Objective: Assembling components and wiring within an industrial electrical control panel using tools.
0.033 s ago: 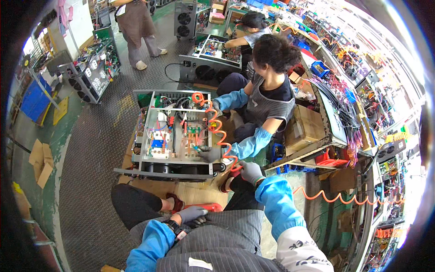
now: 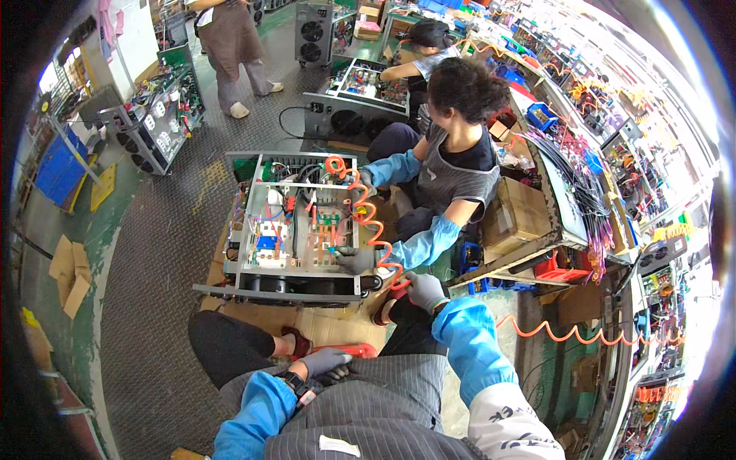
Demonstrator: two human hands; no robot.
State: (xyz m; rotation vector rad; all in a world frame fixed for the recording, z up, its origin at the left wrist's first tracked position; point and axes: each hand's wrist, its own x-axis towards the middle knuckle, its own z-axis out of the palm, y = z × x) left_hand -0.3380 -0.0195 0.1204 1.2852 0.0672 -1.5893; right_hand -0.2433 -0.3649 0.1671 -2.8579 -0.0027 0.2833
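My left hand, in a grey glove, rests on my lap with its fingers curled. Just beyond it a red object shows in part; whether the fingers hold anything is hidden. My right hand, also gloved, is closed at an orange coiled hose, beside the near right corner of an open metal equipment chassis. Circuit boards, wires and a blue part fill the chassis. A co-worker's gloved hand reaches into it, and that person's other hand is at its far right side.
The co-worker sits at the chassis's right side. A bench with cable bundles and a cardboard box stand to the right. Another open chassis is at the far left. Flattened cardboard lies on the floor.
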